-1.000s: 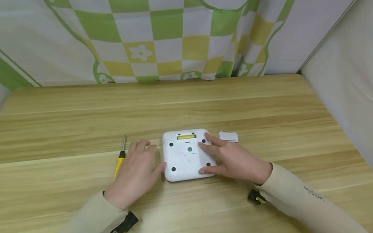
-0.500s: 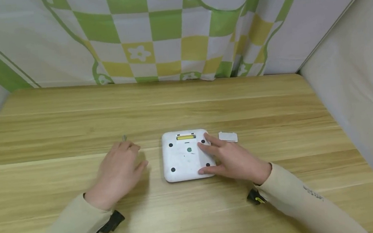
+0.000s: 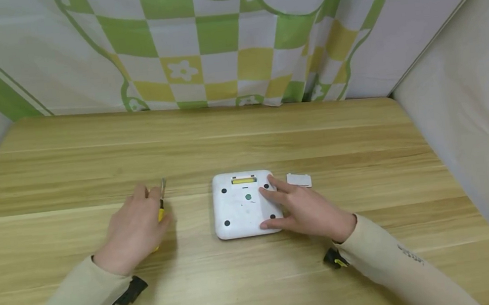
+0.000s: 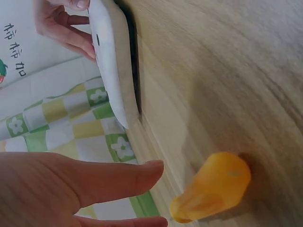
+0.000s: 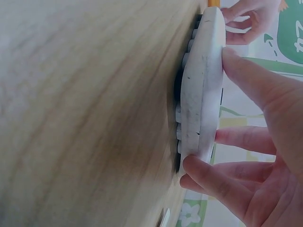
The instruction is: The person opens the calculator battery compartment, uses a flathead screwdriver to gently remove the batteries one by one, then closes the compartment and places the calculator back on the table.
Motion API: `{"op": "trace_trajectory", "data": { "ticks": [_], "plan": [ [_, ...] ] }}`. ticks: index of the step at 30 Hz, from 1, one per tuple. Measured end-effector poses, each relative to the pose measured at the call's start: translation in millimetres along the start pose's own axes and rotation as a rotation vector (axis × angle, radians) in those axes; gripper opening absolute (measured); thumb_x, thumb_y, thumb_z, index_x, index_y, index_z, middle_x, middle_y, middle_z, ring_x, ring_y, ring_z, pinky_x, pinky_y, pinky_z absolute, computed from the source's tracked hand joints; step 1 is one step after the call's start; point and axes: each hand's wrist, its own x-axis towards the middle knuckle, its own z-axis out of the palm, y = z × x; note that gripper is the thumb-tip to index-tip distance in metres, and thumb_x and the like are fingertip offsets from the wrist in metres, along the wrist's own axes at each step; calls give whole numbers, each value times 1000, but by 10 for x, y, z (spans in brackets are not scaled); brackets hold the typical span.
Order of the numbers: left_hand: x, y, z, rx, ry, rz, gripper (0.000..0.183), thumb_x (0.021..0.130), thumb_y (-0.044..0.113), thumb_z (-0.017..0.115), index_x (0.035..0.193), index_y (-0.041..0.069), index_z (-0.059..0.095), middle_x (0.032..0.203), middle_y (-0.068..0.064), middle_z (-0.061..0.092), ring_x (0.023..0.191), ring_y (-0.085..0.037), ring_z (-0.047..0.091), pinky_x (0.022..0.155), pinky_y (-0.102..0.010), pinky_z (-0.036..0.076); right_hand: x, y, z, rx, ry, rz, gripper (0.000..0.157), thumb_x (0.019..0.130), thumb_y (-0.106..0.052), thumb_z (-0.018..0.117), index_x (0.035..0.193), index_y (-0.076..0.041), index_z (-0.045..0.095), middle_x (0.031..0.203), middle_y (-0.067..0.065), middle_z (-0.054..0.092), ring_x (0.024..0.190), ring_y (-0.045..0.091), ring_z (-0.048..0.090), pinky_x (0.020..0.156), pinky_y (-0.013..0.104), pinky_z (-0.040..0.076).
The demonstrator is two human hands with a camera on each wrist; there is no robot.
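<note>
A white calculator [image 3: 239, 210] lies face down on the table; its keys [image 5: 185, 59] show underneath in the right wrist view. One yellow battery [image 3: 244, 181] is in its uncovered slot. My right hand [image 3: 306, 210] rests on the calculator's right side, thumb and fingers spread over the back and edge. To the left, my left hand [image 3: 133, 228] is over a screwdriver [image 3: 161, 214] with a yellow handle, partly hidden by it in the head view. In the left wrist view the thumb and a finger are apart, and the handle [image 4: 215, 187] lies beyond their tips.
A small white battery cover [image 3: 299, 180] lies just right of the calculator. The wooden table [image 3: 243, 137] ends at the back against a checked green and yellow curtain [image 3: 219, 36], with white cloth [image 3: 480, 98] at the right.
My left hand has drawn away from the calculator's left side and moved left, over the screwdriver. The right hand stays put on the calculator.
</note>
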Motion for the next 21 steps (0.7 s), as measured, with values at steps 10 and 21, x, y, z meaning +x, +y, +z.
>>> {"op": "trace_trajectory", "data": {
  "ticks": [10,21],
  "plan": [
    [28,-61,25,-46,-114,-39,42,85,13,60,111,-16,45,76,-19,56,53,-20,47,41,-28,37,-9,10,19,-1,14,-10,72,78,-53,65,134,-9,49,143,22,38,91,19,66,76,26,51],
    [56,-81,53,-71,-138,-76,30,85,9,54,101,-14,44,65,-13,52,51,-23,47,41,-30,35,-2,7,10,-3,17,-14,72,79,-54,64,134,-10,49,143,22,37,79,13,65,74,25,50]
  ]
}}
